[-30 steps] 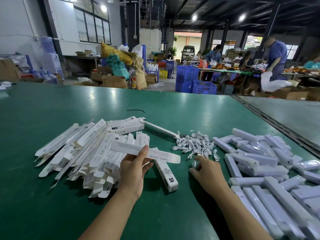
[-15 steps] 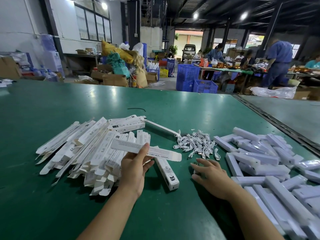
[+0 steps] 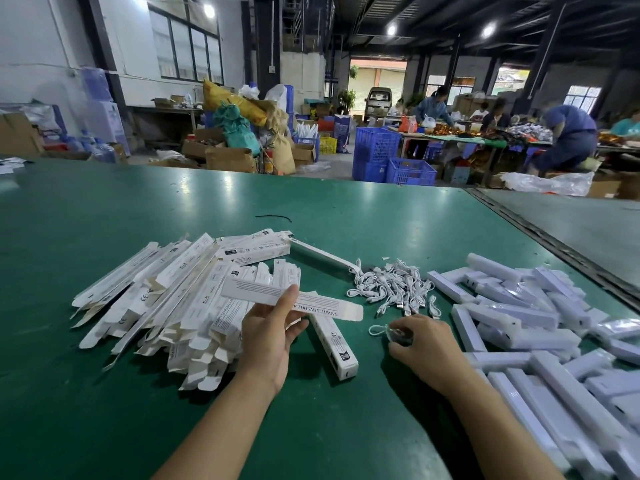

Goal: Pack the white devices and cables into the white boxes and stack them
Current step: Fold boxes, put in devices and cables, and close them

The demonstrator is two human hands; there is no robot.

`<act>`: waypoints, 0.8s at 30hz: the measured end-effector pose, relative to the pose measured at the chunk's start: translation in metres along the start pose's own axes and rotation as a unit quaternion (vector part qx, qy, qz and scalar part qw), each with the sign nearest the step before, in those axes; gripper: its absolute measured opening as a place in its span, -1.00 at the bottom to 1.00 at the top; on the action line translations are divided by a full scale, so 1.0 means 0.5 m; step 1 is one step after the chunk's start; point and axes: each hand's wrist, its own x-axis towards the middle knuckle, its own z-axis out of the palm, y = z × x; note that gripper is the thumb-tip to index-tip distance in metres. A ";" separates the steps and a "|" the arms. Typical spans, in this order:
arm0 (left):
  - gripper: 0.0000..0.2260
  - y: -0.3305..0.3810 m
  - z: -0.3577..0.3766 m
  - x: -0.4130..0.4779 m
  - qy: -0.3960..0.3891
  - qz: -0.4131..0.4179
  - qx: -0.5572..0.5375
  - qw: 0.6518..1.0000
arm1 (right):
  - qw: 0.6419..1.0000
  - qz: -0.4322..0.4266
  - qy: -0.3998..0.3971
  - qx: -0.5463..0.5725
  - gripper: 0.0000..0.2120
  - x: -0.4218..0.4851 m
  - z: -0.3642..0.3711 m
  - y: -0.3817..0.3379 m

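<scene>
White carton [image 3: 329, 305], gripped in my left hand [image 3: 268, 329], reads "SMART SENSOR LA" upside down, over the box pile [image 3: 166, 299] stamped CE. My right hand [image 3: 420, 342] pinches one cable [image 3: 375, 329] on the green table [image 3: 104, 209], near the cable heap [image 3: 391, 285]; devices [image 3: 519, 317] lie heaped at right.

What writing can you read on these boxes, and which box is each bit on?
"SMART SENSOR LA", upside down, partly covered: white box in the left hand.
"CE": flat boxes in the pile.
Other print: too small to read.
</scene>
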 end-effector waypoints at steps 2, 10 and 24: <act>-0.91 0.001 0.000 0.000 0.000 0.000 -0.001 1.000 | 1.000 0.004 -0.010 -0.007 -0.77 -0.001 0.003 0.000; -0.90 0.001 0.003 -0.002 0.001 0.001 0.002 1.000 | 0.997 0.017 -0.004 -0.075 -0.87 0.004 0.034 -0.032; -0.92 0.001 0.000 0.001 -0.001 -0.003 0.003 1.000 | 0.993 -0.019 0.037 -0.111 -0.67 -0.002 0.044 -0.043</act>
